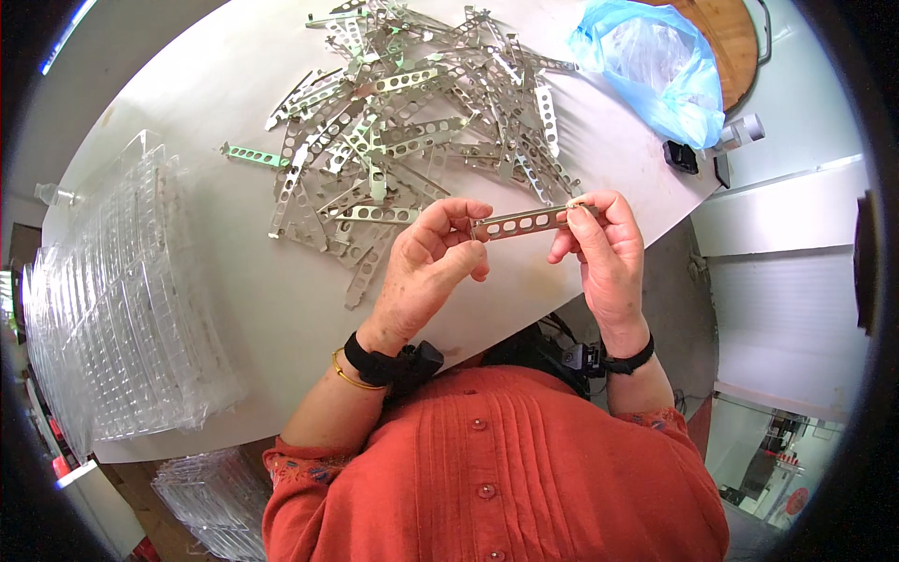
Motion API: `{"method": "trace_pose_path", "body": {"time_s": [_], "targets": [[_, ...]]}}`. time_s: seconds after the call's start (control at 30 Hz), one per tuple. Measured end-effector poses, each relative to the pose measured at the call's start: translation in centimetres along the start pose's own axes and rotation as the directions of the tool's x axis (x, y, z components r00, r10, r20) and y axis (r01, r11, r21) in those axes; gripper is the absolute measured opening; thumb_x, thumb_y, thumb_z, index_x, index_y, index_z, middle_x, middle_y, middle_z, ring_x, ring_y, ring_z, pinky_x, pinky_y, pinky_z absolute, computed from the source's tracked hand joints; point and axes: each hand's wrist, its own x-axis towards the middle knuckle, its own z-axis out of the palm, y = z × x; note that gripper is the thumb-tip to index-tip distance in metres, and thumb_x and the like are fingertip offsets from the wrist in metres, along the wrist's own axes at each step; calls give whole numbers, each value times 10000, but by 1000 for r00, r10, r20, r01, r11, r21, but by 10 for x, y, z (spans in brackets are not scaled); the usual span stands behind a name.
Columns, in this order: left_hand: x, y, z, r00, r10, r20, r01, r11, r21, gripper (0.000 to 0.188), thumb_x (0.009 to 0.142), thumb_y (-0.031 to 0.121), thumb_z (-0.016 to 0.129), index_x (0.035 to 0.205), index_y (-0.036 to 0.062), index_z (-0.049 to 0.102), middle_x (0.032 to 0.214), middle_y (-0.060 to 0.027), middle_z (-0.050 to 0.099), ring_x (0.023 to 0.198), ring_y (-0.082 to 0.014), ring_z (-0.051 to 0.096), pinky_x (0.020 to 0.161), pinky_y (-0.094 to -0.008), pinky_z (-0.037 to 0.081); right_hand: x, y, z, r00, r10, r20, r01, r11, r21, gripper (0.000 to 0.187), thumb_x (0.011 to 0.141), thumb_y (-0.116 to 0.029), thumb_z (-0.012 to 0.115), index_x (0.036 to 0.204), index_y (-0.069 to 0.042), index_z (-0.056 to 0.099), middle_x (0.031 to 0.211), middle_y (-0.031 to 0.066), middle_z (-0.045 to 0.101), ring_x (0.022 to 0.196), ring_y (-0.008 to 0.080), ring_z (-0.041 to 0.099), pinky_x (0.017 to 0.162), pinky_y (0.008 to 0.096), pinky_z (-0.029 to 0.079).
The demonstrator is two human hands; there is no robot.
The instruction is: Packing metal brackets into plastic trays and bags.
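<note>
Between my two hands a perforated metal strip (524,223) with a row of rounded holes is held nearly level above the table's near edge. My left hand (435,248) pinches its left end between thumb and fingers. At the other end, my right hand (604,248) grips the strip with thumb and forefinger. Beyond my hands lies a loose heap of similar perforated metal strips (403,136), tangled and pointing in many directions. Some of them shine greenish. The fingertips cover both ends of the held strip.
Stacked clear plastic trays (131,309) stand on the left of the white table (272,365); more clear trays (215,501) sit below. At the far right are a blue plastic bag (646,70), a round wooden board (721,42) and a small black object (681,157).
</note>
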Motion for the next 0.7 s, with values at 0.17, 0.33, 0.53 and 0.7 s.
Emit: {"method": "trace_pose_path", "body": {"time_s": [0.17,0.33,0.53,0.7], "targets": [[1,2,1,1000,-22,6,22,1000,22,331,898,2,551,1229,-1,536,879,-34,592,753,-116,562,729,-261,479,0,1,0,1000,25,-17,-25,1000,-7,94,987,-105,535,1017,-17,527,897,69,638,670,98,605,642,248,520],[1,0,3,999,-42,9,42,999,17,291,930,90,618,1200,5,554,893,-11,587,735,-77,540,667,-224,469,0,3,3,999,38,-8,-38,999,7,96,986,-108,538,1014,-16,528,893,66,635,666,96,609,636,244,522],[2,-1,1,999,-38,-29,43,977,210,210,946,156,638,1090,7,606,809,31,575,648,-38,513,580,-193,442,0,5,5,999,40,13,-41,999,14,112,986,-125,548,1007,-17,527,891,66,633,657,93,616,621,240,527],[2,-2,2,996,-64,-61,75,976,206,209,931,132,654,1099,14,617,770,32,579,645,-39,531,572,-202,443,-2,7,4,999,52,16,-52,998,33,129,988,-141,548,1009,-16,528,907,72,635,690,107,645,638,252,555]]}}
